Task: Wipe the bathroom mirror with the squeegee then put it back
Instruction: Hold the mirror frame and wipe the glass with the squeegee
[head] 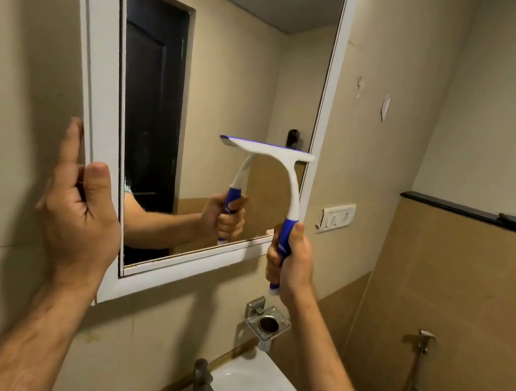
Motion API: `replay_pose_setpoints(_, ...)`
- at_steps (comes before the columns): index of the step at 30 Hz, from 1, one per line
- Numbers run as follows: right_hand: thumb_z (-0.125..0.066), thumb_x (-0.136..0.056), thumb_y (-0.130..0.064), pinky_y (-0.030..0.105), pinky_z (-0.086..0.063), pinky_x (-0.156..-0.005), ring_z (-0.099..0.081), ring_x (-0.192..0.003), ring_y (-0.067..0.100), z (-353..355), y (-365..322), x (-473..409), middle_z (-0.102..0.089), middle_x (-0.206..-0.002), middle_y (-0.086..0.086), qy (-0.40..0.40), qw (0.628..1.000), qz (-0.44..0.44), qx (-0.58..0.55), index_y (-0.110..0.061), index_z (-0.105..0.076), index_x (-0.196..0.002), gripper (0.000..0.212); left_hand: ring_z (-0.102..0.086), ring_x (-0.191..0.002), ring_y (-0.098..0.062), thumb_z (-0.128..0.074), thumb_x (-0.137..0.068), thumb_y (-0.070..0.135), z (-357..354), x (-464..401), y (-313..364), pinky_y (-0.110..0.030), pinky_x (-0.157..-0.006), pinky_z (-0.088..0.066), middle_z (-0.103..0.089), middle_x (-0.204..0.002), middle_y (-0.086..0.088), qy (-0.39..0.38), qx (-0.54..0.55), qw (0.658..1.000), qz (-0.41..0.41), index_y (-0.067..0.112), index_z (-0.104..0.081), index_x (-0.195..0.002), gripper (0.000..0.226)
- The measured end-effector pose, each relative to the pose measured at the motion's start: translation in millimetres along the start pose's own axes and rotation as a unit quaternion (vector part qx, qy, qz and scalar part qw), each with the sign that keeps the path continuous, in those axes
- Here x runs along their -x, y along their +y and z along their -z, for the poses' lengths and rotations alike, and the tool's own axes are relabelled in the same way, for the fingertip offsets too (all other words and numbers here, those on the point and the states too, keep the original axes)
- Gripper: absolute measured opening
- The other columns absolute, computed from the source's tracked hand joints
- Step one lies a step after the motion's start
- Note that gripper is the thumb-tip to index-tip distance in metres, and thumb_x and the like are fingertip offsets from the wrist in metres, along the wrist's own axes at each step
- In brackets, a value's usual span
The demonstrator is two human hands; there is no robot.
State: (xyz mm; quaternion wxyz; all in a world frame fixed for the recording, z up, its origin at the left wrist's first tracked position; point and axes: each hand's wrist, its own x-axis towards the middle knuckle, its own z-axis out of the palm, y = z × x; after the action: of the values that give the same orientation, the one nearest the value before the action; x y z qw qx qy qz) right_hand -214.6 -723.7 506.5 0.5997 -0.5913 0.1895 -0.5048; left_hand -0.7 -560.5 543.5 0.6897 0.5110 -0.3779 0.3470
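White and blue plastic squeegee (pixel 283 179) is up against the lower right part of the bathroom mirror (pixel 229 83), so that's where the action is. Its blade runs roughly side to side, tipped a little lower at the right end, with the blade edge facing up and the handle curving down and toward the camera. So the long axis of the handle is pretty much vertical, blue grip at the bottom. The right hand (pixel 291 260) has its fingers wrapped tight around that blue grip, thumb up along the side. The left hand (pixel 81 208) is on the white frame (pixel 97 87) at the mirror's left edge, thumb on the front face, fingers mostly straight and reaching behind it. Can't tell how hard it's gripping. Below there's a metal soap holder (pixel 267 324), a white sink (pixel 252 388) with a tap (pixel 202 384), and a switch plate (pixel 336 216) on the wall just right of the mirror.
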Motion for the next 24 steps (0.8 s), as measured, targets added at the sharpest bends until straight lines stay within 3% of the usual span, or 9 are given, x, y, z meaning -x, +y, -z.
replay_pose_setpoints(3,-0.038,-0.079,-0.072,0.019,-0.029,-0.039,-0.031,-0.037,0.011,3,13,0,-0.041,-0.050,-0.002,0.001,1.000,-0.007,-0.002,-0.013,-0.050,-0.079,0.060,-0.046,-0.133,-0.005,-0.034,-0.105,0.045,-1,-1,-2,-0.039,-0.109,-0.043,-0.044,-0.146,0.016,0.007,0.013,1.000,-0.009,0.045,-0.029,-0.145,0.040)
replay_pose_setpoints(9,-0.053,-0.056,-0.088,0.018,-0.033,-0.038,-0.035,-0.036,0.009,20,68,44,-0.044,-0.050,-0.001,0.019,0.999,-0.018,0.020,-0.009,-0.051,-0.078,0.083,-0.040,-0.126,0.012,-0.034,-0.105,0.045,-2,0,-4,-0.031,-0.109,-0.042,-0.038,-0.135,0.039,0.004,0.004,1.000,-0.017,0.041,-0.031,-0.147,0.043)
replay_pose_setpoints(11,-0.052,-0.059,-0.087,0.017,-0.033,-0.037,-0.035,-0.036,0.008,21,63,47,-0.043,-0.050,-0.002,0.039,0.998,-0.015,0.037,-0.007,-0.050,-0.080,0.082,-0.039,-0.122,0.013,-0.033,-0.105,0.047,-2,1,-4,-0.033,-0.108,-0.044,-0.038,-0.132,0.041,-0.003,-0.001,1.000,-0.015,0.047,-0.028,-0.145,0.041)
replay_pose_setpoints(13,-0.046,-0.075,-0.076,0.017,-0.033,-0.036,-0.035,-0.036,0.007,18,47,36,-0.042,-0.049,-0.004,0.058,0.998,0.005,0.032,-0.006,-0.048,-0.083,0.070,-0.037,-0.125,0.012,-0.032,-0.105,0.047,-2,2,-4,-0.034,-0.108,-0.043,-0.035,-0.136,0.041,-0.007,-0.006,1.000,-0.016,0.045,-0.027,-0.148,0.043)
replay_pose_setpoints(15,-0.037,-0.090,-0.064,0.017,-0.032,-0.036,-0.035,-0.035,0.007,13,30,19,-0.041,-0.050,-0.003,0.067,0.997,0.014,0.031,-0.007,-0.048,-0.086,0.058,-0.038,-0.132,0.005,-0.032,-0.105,0.045,0,7,-4,-0.035,-0.110,-0.042,-0.037,-0.145,0.030,-0.009,-0.005,1.000,-0.007,0.033,-0.029,-0.151,0.047)
replay_pose_setpoints(18,-0.030,-0.095,-0.057,0.017,-0.028,-0.036,-0.032,-0.034,0.007,2,24,7,-0.040,-0.048,-0.004,0.058,0.998,0.015,0.033,-0.011,-0.051,-0.078,0.053,-0.044,-0.137,-0.011,-0.032,-0.105,0.044,7,18,-3,-0.038,-0.110,-0.042,-0.042,-0.151,0.007,-0.010,0.002,1.000,0.002,0.022,-0.031,-0.152,0.051)
replay_pose_setpoints(24,-0.048,-0.065,-0.083,0.018,-0.033,-0.037,-0.036,-0.036,0.008,9,80,40,-0.043,-0.048,-0.004,0.060,0.998,-0.005,0.031,-0.009,-0.050,-0.079,0.076,-0.052,-0.131,-0.020,-0.032,-0.104,0.047,10,21,-4,-0.046,-0.105,-0.046,-0.049,-0.147,-0.001,-0.012,0.007,1.000,0.000,0.021,-0.033,-0.151,0.053)
